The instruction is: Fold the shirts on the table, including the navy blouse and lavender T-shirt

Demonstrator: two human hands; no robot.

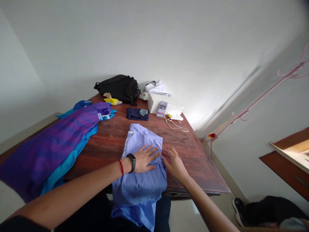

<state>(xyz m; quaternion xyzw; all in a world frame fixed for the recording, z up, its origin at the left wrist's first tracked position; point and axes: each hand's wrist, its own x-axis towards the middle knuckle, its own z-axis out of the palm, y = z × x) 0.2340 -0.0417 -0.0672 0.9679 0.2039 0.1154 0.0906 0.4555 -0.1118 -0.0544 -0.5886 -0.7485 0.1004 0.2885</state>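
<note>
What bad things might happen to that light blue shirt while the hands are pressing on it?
The light blue shirt hangs over the near edge of the wooden table, so it may slide off if the left hand lifts. The right hand works at the shirt's side edge, where the fold could bunch or come undone. The purple shirt and the blue one under it also droop off the table and might slip down.
</note>
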